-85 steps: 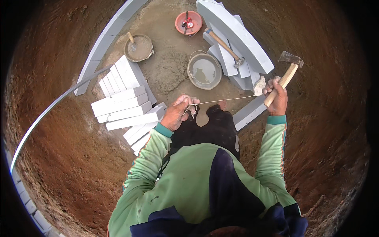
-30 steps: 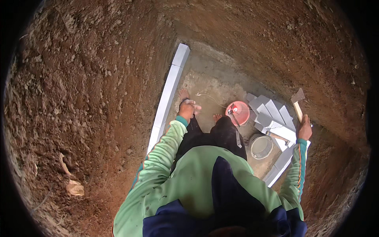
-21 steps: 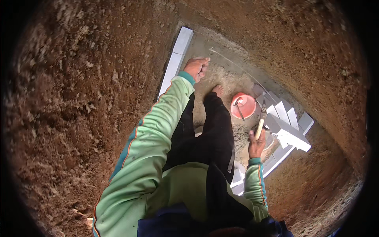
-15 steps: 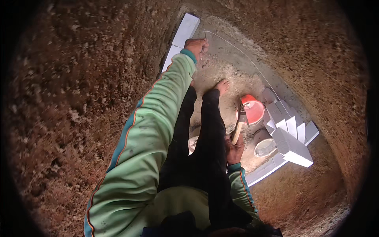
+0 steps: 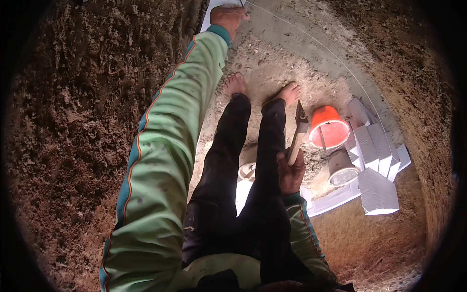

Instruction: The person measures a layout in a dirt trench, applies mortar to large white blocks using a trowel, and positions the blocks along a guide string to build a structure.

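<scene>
two hands: both gripping, well apart
left hand [image 5: 227, 15]: pinches string [image 5: 321, 48] by white block [image 5: 208, 14]
right hand [image 5: 290, 173]: holds hammer [image 5: 297, 131], near orange bucket [image 5: 330, 127]

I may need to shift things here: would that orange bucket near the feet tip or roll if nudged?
The orange bucket already appears tilted on uneven sandy ground, so a nudge would probably tip it further. Its round wall suggests it could roll, though the white blocks beside it would likely stop it.

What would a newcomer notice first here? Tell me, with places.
The long green-sleeved arm runs up the middle, its left hand at a taut string near the top edge. Lower centre, the right hand grips a hammer. An orange bucket sits at right beside stacked white blocks.
</scene>
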The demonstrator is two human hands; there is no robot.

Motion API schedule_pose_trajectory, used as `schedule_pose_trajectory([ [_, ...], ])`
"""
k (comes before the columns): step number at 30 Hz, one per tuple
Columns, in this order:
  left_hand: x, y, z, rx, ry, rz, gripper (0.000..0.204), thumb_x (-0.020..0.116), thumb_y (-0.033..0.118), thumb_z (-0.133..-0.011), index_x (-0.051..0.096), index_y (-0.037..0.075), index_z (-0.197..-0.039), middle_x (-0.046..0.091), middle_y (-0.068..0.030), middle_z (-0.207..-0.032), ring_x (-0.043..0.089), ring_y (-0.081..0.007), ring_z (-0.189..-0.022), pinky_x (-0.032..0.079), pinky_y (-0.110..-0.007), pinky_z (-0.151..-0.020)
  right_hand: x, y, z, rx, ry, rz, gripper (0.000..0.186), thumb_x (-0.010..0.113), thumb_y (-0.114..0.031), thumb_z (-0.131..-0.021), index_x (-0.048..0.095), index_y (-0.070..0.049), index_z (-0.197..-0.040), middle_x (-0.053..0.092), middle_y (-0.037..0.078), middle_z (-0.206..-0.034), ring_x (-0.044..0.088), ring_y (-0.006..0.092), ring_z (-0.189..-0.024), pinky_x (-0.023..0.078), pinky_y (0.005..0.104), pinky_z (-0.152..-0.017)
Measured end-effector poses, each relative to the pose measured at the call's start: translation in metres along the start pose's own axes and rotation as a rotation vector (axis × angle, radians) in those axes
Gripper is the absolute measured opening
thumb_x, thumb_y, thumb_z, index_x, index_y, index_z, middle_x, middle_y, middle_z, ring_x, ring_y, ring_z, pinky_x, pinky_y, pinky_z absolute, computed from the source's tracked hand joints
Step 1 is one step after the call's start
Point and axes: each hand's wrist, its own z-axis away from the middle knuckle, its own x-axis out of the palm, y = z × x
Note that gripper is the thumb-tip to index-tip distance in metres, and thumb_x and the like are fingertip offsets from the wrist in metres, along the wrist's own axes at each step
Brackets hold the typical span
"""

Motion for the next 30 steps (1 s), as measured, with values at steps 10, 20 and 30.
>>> schedule_pose_trajectory([
  [10, 0.044, -0.022, -0.016, -0.03, -0.038, -0.34, 0.01, 0.061, 0.006, -0.093, 0.068, 0.0, -0.089, 0.068, -0.0069, -0.08, 0.06, -0.0119, -0.062, 0.047, -0.025, -0.053, -0.013, 0.008, -0.03, -0.011, 0.09, 0.029, 0.014, 0.068, -0.009, -0.095, 0.054, -0.011, -0.093, 0.051, -0.006, -0.071, 0.043, 0.0026, -0.058, 0.034, 0.0209, -0.051],
  [20, 0.131, 0.025, -0.039, -0.667, 0.466, -0.098, 0.01, 0.061, 0.016, -0.093, 0.058, 0.016, -0.082, 0.046, 0.0066, -0.063, 0.038, -0.0054, -0.048, 0.029, -0.021, -0.041, -0.013, -0.024, -0.073, -0.108, -0.049, -0.041, 0.024, 0.064, -0.023, -0.101, 0.059, -0.002, -0.111, 0.058, 0.003, -0.073, 0.053, 0.013, -0.065, 0.046, 0.0314, -0.06],
  [30, 0.093, 0.024, -0.071, -0.758, 0.391, 0.067, 0.016, 0.057, 0.016, -0.097, 0.054, 0.014, -0.081, 0.049, 0.0062, -0.068, 0.04, -0.0043, -0.05, 0.029, -0.019, -0.041, 0.072, -0.076, -0.22, -0.825, 0.159, 0.413, 0.042, 0.072, -0.01, -0.091, 0.052, -0.005, -0.128, 0.068, 0.021, -0.114, 0.071, 0.0394, -0.092, 0.057, 0.0413, -0.076],
])
